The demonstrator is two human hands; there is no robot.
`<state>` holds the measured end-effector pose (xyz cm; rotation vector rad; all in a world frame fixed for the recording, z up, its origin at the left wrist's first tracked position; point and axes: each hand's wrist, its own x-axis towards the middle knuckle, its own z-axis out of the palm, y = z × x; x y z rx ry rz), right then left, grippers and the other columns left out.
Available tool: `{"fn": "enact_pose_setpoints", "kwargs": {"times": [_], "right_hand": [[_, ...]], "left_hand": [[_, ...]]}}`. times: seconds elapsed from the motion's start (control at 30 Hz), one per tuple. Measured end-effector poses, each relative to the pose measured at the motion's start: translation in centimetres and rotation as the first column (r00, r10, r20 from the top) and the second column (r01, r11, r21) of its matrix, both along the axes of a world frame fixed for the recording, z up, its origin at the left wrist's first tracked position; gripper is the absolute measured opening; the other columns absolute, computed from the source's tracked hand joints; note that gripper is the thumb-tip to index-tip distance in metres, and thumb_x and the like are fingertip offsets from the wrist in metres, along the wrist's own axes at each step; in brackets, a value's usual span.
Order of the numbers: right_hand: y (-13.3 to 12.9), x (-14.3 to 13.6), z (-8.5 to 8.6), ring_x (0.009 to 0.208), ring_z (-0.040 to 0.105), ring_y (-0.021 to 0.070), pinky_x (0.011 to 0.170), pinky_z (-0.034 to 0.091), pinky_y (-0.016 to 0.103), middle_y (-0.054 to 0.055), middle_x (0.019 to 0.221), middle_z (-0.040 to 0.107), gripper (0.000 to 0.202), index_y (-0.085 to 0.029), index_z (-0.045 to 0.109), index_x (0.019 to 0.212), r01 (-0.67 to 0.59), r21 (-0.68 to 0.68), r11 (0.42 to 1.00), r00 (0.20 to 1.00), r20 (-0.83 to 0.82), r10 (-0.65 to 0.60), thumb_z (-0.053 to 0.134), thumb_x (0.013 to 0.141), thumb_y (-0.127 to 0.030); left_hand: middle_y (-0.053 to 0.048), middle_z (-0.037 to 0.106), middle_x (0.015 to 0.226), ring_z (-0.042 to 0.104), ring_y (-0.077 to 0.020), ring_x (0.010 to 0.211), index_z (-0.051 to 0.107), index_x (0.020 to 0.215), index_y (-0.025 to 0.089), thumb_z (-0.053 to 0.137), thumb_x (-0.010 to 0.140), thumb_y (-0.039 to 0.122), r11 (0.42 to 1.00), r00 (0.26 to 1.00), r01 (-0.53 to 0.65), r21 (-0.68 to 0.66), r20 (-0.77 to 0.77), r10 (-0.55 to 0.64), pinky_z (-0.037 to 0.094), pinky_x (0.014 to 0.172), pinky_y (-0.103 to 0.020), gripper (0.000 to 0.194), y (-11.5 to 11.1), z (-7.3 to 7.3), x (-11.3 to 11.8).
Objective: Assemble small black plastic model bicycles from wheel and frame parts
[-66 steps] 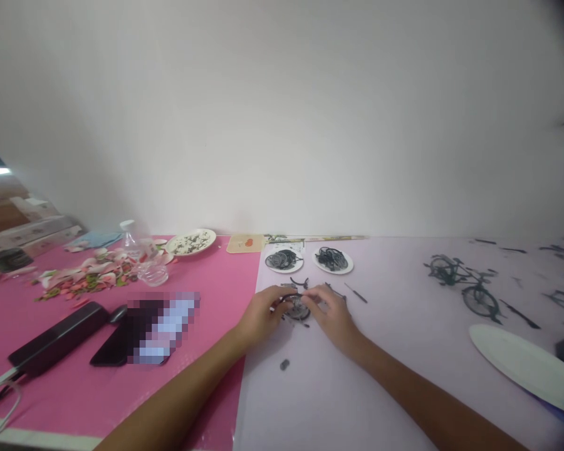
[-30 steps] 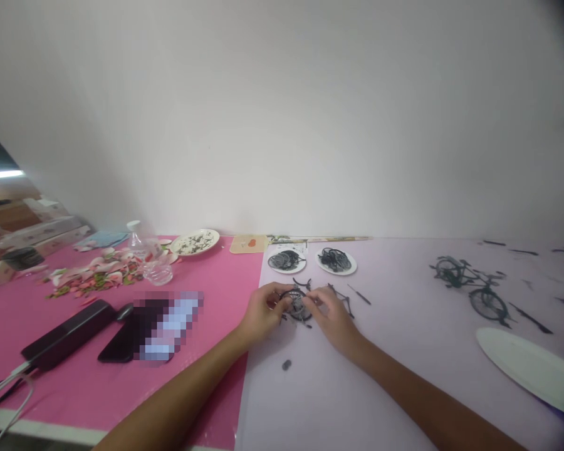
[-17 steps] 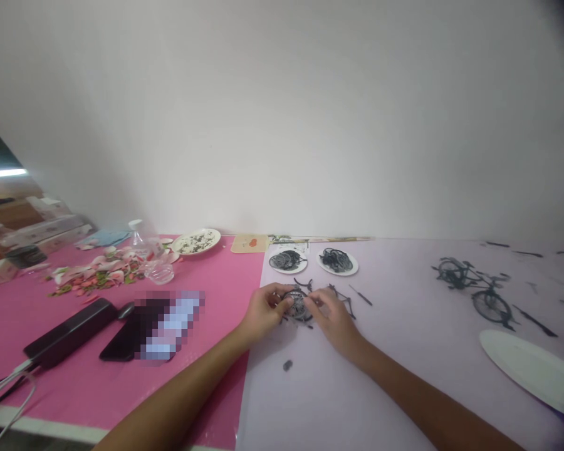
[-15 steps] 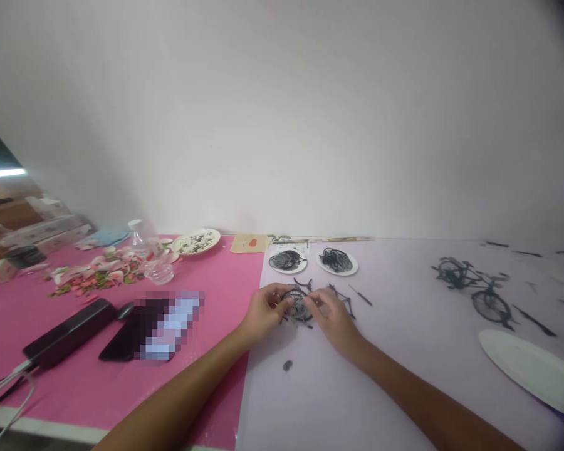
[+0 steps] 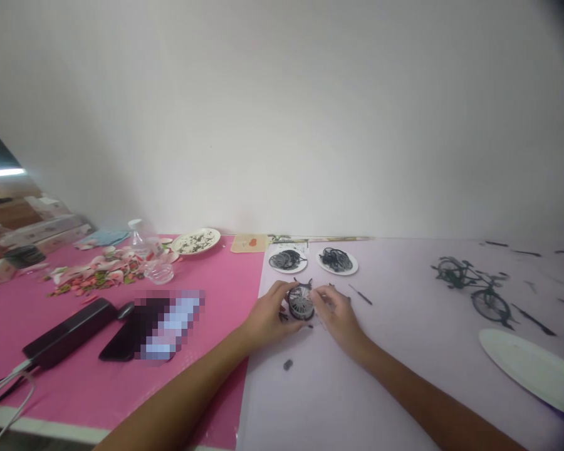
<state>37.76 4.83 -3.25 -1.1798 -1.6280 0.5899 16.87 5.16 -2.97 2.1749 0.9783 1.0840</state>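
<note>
A small black model bicycle wheel with grey spokes (image 5: 301,303) faces me on the pale sheet. Around its left side curl the thumb and fingers of my left hand (image 5: 266,316), gripping its rim. The fingers of my right hand (image 5: 333,311) are pinched together at the wheel's right edge; their tips partly overlap it. Just behind the wheel a curved black part (image 5: 303,284) sticks out. Beyond my right hand lies a thin dark tool (image 5: 361,294). A small dark lump (image 5: 287,364) rests nearer to me.
Two white plates (image 5: 287,270) (image 5: 356,268) at the back hold black parts. A model bicycle (image 5: 472,288) and an empty oval plate (image 5: 531,369) are on the right. Leftward, pink cloth carries a phone (image 5: 126,338), a black power bank (image 5: 70,332), petals (image 5: 108,269) and a plastic bottle (image 5: 136,233).
My left hand's thumb and fingers have spread wider around the wheel, so more of its face shows. My right hand has shifted slightly right. Other things stay where they were.
</note>
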Motion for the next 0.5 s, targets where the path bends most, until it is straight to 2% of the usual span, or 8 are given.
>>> {"fn": "enact_pose_setpoints", "kwargs": {"times": [0.1, 0.23, 0.4, 0.5], "right_hand": [[-0.25, -0.17, 0.35, 0.082, 0.065, 0.0239, 0.076, 0.051, 0.034, 0.004, 0.081, 0.07, 0.036, -0.021, 0.066, 0.082, -0.019, -0.075, 0.997, 0.998, -0.068, 0.013, 0.057, 0.098, -0.052], [-0.5, -0.13, 0.82, 0.086, 0.066, 0.0256, 0.076, 0.053, 0.035, 0.006, 0.084, 0.071, 0.036, -0.021, 0.067, 0.083, -0.012, -0.053, 0.999, 0.998, -0.061, 0.009, 0.057, 0.097, -0.053], [-0.39, -0.01, 0.38, 0.087, 0.067, 0.0239, 0.081, 0.055, 0.037, 0.005, 0.093, 0.072, 0.033, -0.023, 0.067, 0.117, -0.005, -0.011, 1.0, 0.999, -0.05, 0.005, 0.064, 0.094, -0.046], [-0.42, -0.03, 0.13, 0.085, 0.065, 0.0229, 0.082, 0.054, 0.037, 0.004, 0.089, 0.07, 0.032, -0.025, 0.065, 0.121, -0.014, 0.014, 1.0, 1.0, -0.022, 0.014, 0.064, 0.094, -0.042]], "left_hand": [[-0.01, 0.059, 0.13, 0.065, -0.0217, 0.102, 0.053, 0.144, 0.03, 0.081, 0.082, 0.036, 1.0, 0.999, -0.029, 0.007, -0.017, 0.03, 0.062, 0.078, -0.031, 0.069, 0.09, 0.1, -0.06], [-0.01, 0.058, 0.127, 0.064, -0.0211, 0.102, 0.055, 0.142, 0.029, 0.081, 0.083, 0.036, 0.999, 0.999, -0.037, 0.011, 0.016, 0.036, 0.062, 0.076, -0.029, 0.065, 0.07, 0.1, 0.01], [-0.01, 0.057, 0.125, 0.064, -0.0213, 0.101, 0.056, 0.14, 0.029, 0.082, 0.081, 0.031, 0.998, 0.996, -0.063, 0.003, 0.056, 0.063, 0.062, 0.073, -0.029, 0.065, -0.05, -0.11, 0.26], [-0.01, 0.058, 0.123, 0.063, -0.0208, 0.099, 0.057, 0.139, 0.029, 0.082, 0.081, 0.029, 0.997, 0.995, -0.073, -0.002, 0.072, 0.073, 0.062, 0.072, -0.029, 0.064, -0.02, -0.15, 0.34]]}}
